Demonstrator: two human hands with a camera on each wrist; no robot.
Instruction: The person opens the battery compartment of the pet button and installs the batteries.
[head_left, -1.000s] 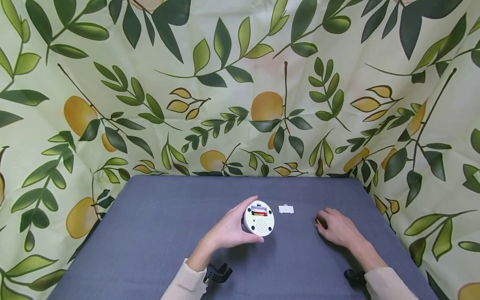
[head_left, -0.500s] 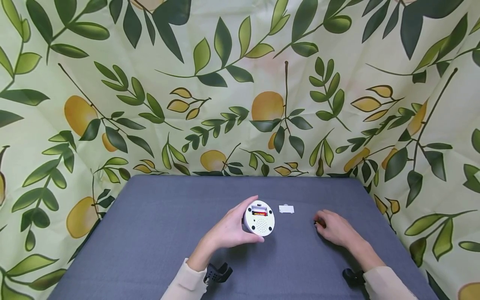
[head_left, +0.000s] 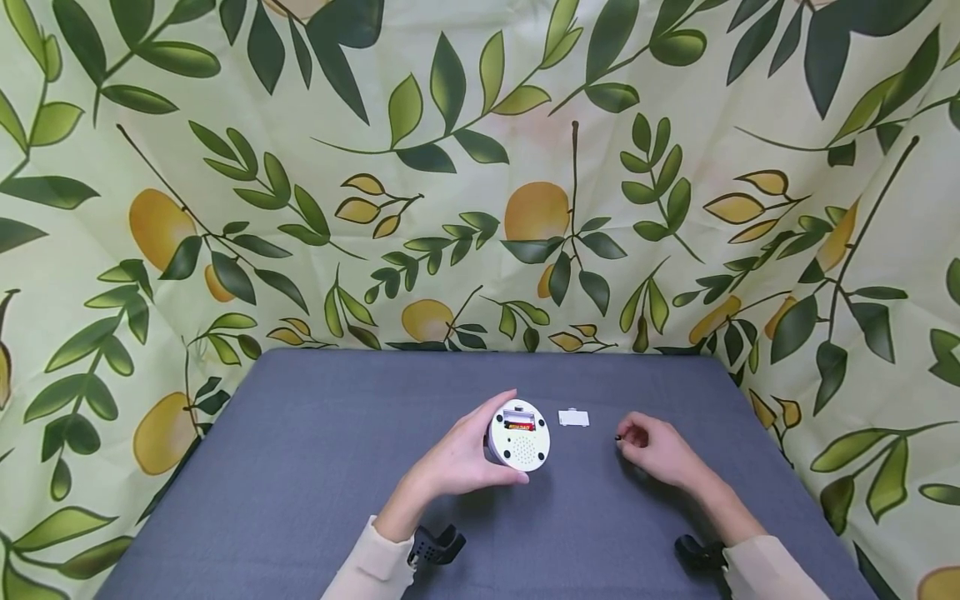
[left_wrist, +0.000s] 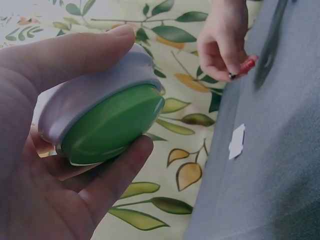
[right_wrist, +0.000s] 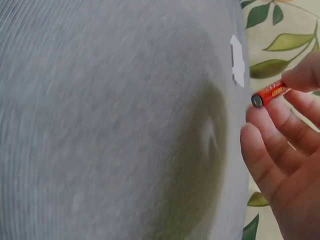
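Note:
My left hand (head_left: 467, 454) grips a round white push-button buzzer (head_left: 519, 450) by its rim, the underside facing me. Its battery compartment (head_left: 519, 420) lies uncovered, with one red battery in the lower part and bare space above it. In the left wrist view the buzzer's green top (left_wrist: 115, 125) shows between thumb and fingers. Over the right part of the table my right hand (head_left: 658, 450) pinches a red battery (right_wrist: 270, 94) between thumb and fingers, its flat end pointing outward. In the head view that battery is mostly hidden by the fingers.
A small white battery cover (head_left: 573, 417) lies on the grey-blue table (head_left: 337, 467), between the two hands and a little farther back. Leaf-and-fruit patterned cloth (head_left: 465, 250) hangs behind the table and along its sides.
My right hand has moved slightly left and turned, changing how the battery sits in its fingers. My left hand and the buzzer have stayed in place.

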